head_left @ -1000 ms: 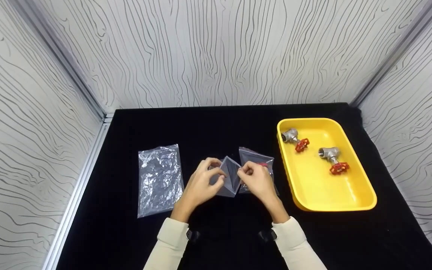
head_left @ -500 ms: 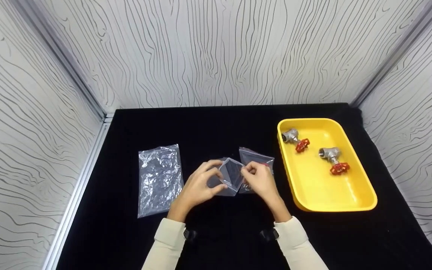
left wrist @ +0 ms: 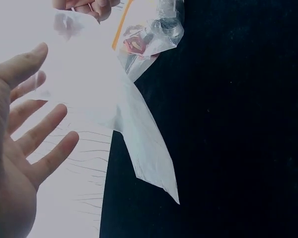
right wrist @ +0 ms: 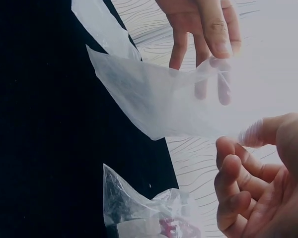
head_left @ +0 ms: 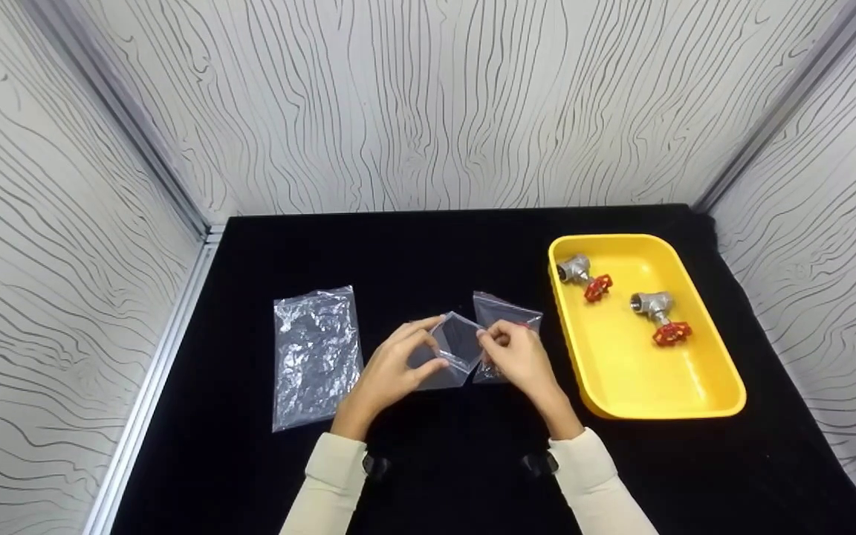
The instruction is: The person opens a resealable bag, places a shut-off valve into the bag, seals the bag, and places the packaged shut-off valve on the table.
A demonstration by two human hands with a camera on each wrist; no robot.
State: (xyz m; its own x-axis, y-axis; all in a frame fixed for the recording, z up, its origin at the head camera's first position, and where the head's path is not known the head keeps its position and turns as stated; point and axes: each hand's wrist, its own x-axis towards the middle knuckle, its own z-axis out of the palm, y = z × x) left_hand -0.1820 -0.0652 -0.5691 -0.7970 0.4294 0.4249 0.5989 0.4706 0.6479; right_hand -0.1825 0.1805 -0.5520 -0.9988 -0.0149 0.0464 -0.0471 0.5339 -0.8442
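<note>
Widened the mouth of the clear bag [right wrist: 139,94] since a second earlier, from a narrow gap into a broad diamond, and eased both wrists slightly farther apart. Held it near the centre of the scene, over the black cloth [head_left: 428,260]. Pinched its right edge between thumb and forefinger of the right hand [head_left: 521,360]. Touched the left side of the mouth with the left hand [head_left: 391,364], fingers spread and fairly straight, thumb apart from them. Saw a second bag [head_left: 498,305] just to the right, partly hidden by the right hand, containing something red and grey metal. Saw a larger flat bag [head_left: 318,357] lying wrinkled on the left. Saw, farther right, a yellow tray [head_left: 621,371] holding a far-left valve [head_left: 578,269] and a nearer valve [head_left: 662,318], both red-wheeled. Noticed wavy-lined white walls [head_left: 413,104] on the far, left and right sides.
</note>
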